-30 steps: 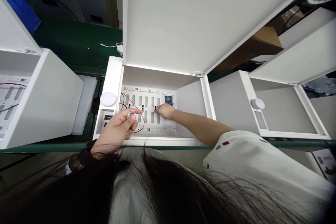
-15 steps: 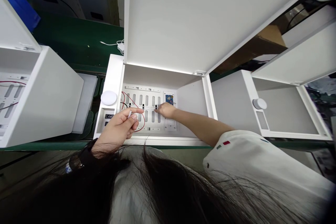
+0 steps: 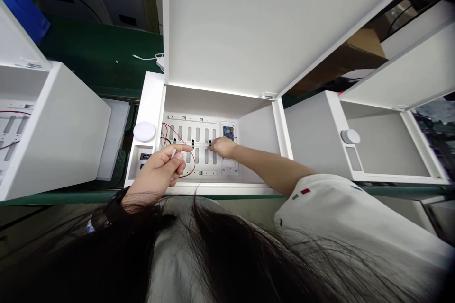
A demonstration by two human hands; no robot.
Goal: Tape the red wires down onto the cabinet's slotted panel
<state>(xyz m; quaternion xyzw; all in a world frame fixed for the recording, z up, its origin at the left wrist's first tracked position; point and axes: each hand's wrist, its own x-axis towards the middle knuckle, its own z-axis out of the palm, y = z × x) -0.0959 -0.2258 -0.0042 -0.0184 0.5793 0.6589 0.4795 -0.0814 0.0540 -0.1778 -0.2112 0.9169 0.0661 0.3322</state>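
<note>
My left hand [image 3: 159,170] is closed on a small white strip [image 3: 173,153] that pokes up between thumb and fingers; its index finger stretches out over the slotted panel. Deep inside the open white cabinet [image 3: 229,189], my right hand [image 3: 223,147] has its fingertips pinched at the white slotted panel [image 3: 202,132], right beside a black clip [image 3: 210,143]. Whatever sits in that pinch is hidden. Another black clip [image 3: 193,143] is near my left index fingertip. Red wire [image 3: 194,163] loops across the panel's left part. A blue circuit board [image 3: 228,132] lies just beyond my right hand.
The raised white lid [image 3: 256,23] stands behind the cabinet. Similar white cabinets stand at left [image 3: 67,137] and right [image 3: 313,137]. A round white knob [image 3: 144,131] sits on the left rim. A white cable with plug [image 3: 159,60] lies on the green bench [image 3: 99,57].
The whole view has shifted slightly, so everything appears a little further left. Both hands keep nearly the same places and grips relative to the cabinet.
</note>
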